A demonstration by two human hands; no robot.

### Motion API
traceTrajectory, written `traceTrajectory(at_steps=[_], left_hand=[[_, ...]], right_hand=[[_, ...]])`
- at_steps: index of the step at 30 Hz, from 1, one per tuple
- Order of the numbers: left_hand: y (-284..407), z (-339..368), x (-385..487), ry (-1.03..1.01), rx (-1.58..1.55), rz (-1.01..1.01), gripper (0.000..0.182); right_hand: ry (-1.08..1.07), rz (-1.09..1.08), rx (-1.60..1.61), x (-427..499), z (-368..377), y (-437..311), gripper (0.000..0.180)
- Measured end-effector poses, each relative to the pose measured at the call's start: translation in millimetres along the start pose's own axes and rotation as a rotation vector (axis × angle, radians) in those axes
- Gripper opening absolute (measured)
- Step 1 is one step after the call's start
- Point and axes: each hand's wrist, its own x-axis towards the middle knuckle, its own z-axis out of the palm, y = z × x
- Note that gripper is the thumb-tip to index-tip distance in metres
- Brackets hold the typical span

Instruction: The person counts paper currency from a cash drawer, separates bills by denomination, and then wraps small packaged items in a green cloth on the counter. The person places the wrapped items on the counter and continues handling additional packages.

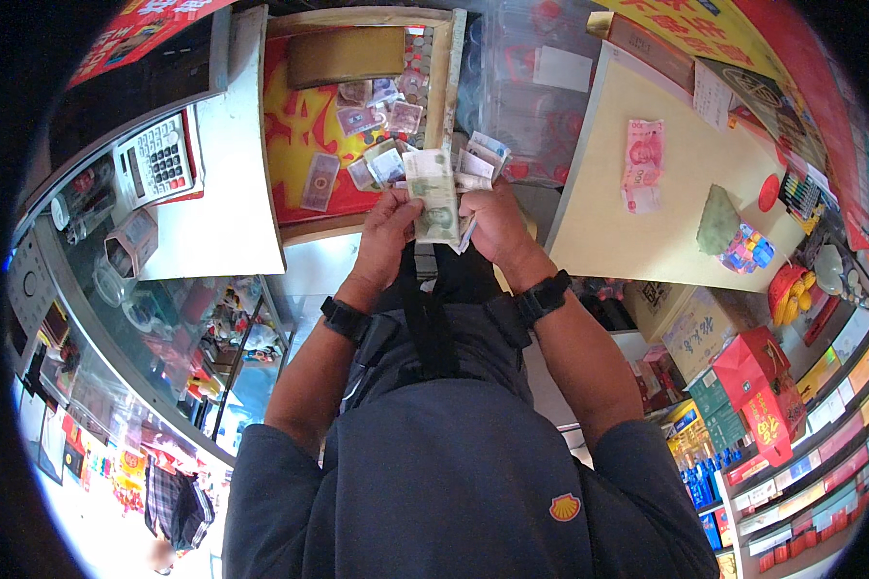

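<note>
Between my hands is a greenish banknote (434,192) with a printed portrait, pinched at its left side by my left hand (389,228). Several folded banknotes (485,155) fan out from my right hand (498,221), whose fingers also touch the green note's right edge. Both hands are over the front edge of an open wooden drawer (333,230). Inside it lie loose banknotes (380,108), a purplish banknote (321,181) set apart on the red and yellow lining, and many coins (418,61) along the right side. A brown flat box (345,56) rests at the drawer's back.
A pink banknote (644,166) lies on the pale tabletop (594,217) to the right, near a green stone-like piece (717,221). On the left, a calculator (156,161) sits by a white counter (232,159). Red gift bags (757,383) and shelved packs flank my right; a person (177,499) is at lower left.
</note>
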Motion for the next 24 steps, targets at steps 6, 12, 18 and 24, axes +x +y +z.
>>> traceTrajectory(at_steps=[6, 12, 18, 24], left_hand=[[19, 6, -9, -0.248, -0.389, 0.033, 0.043], [30, 18, -9, -0.325, -0.379, 0.031, 0.049], [29, 20, -7, -0.239, -0.349, 0.024, 0.048], [28, 18, -3, -0.315, -0.302, 0.03, 0.053]], right_hand=[[-0.098, 0.155, 0.127, 2, -1, -5, 0.039], [-0.017, 0.132, 0.105, 4, 8, -3, 0.025], [-0.193, 0.134, 0.073, -2, 2, -14, 0.031], [-0.076, 0.11, 0.041, 2, 4, -11, 0.029]])
